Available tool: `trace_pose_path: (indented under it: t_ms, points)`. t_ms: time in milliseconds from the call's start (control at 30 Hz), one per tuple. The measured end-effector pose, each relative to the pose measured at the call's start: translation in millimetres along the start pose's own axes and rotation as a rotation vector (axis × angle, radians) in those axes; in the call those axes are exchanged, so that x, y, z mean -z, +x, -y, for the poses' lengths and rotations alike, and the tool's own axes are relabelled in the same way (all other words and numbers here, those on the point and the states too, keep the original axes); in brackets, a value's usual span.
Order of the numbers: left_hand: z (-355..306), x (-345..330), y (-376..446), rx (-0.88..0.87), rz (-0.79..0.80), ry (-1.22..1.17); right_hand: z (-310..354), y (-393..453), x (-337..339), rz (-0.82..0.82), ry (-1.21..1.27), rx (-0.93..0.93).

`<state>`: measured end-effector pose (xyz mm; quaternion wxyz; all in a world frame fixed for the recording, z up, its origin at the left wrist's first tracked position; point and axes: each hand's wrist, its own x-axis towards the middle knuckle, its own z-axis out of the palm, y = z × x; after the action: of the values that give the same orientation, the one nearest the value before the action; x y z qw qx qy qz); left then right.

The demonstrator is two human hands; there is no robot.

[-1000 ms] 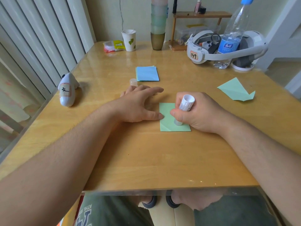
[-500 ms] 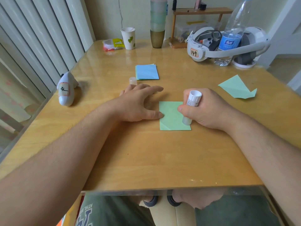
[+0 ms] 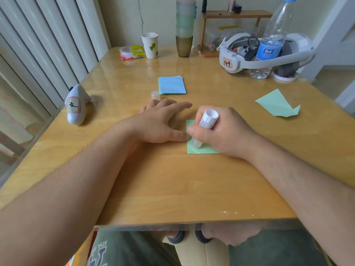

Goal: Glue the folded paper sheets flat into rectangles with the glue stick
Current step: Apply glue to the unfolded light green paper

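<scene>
A green folded paper sheet (image 3: 203,150) lies flat in the middle of the wooden table (image 3: 172,189). My right hand (image 3: 224,133) grips a white glue stick (image 3: 206,123), tilted, its tip pressed on the sheet's left part. My left hand (image 3: 163,123) rests flat beside the sheet, fingers spread, thumb tip on the sheet's left edge. The glue stick's clear cap (image 3: 155,95) stands just beyond my left fingers. A stack of blue and green rectangles (image 3: 172,85) lies farther back. Another green folded sheet (image 3: 276,105), unglued and pointed, lies at the right.
A white curved object (image 3: 75,106) lies near the left edge. At the back stand a paper cup (image 3: 150,45), a snack packet (image 3: 131,52), stacked cups (image 3: 184,27), a small wooden shelf (image 3: 236,15), a white headset (image 3: 267,54) and a water bottle (image 3: 270,41).
My right hand has slid the glue stick leftward across the green sheet, from its right side toward my left thumb. My left hand has stayed put.
</scene>
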<state>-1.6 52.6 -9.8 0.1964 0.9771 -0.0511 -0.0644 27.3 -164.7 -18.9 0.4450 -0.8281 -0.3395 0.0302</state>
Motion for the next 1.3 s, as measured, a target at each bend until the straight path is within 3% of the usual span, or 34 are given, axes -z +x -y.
trace_pose_path:
  t_ms: [533,1300]
  points:
    - [2,-1,2,-0.011,-0.011,0.021,7,4,1,0.098,-0.058,-0.062]
    - [5,-2,3,-0.021,-0.011,0.017,-11,-5,30,-0.017,-0.144,-0.090]
